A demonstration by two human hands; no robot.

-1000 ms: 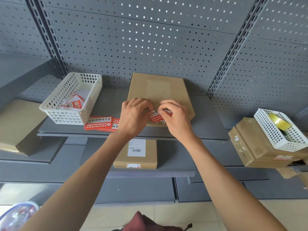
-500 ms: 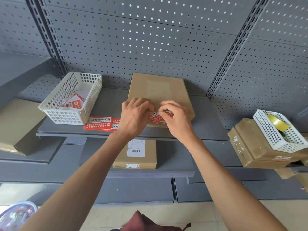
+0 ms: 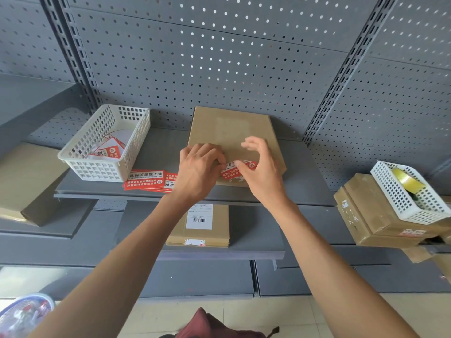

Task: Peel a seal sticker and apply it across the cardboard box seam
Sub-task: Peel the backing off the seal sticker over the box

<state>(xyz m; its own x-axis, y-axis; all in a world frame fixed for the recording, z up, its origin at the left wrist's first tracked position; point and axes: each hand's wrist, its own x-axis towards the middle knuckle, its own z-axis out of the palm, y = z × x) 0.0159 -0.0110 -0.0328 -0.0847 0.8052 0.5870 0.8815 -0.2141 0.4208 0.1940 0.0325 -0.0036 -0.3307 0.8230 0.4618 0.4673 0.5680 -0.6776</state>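
A flat brown cardboard box [image 3: 229,128] lies on the grey shelf [image 3: 161,152] against the pegboard wall. A red and white seal sticker [image 3: 240,168] sits at the box's near edge, between my two hands. My left hand [image 3: 199,172] pinches the sticker's left end with fingers closed. My right hand [image 3: 262,170] has its thumb on the sticker's near side while its fingers are lifted and spread, blurred, above the box. Whether the sticker is fully stuck down I cannot tell.
Spare red seal stickers [image 3: 148,181] lie on the shelf left of my left hand. A white basket [image 3: 102,167] with sticker backings stands further left. A labelled box [image 3: 199,225] rests on the lower shelf. At right, a basket with a tape roll [image 3: 406,180] sits on stacked boxes [image 3: 366,215].
My right hand's fingers have lifted and spread off the sticker; before, they were curled down on it. My left hand stays in place.
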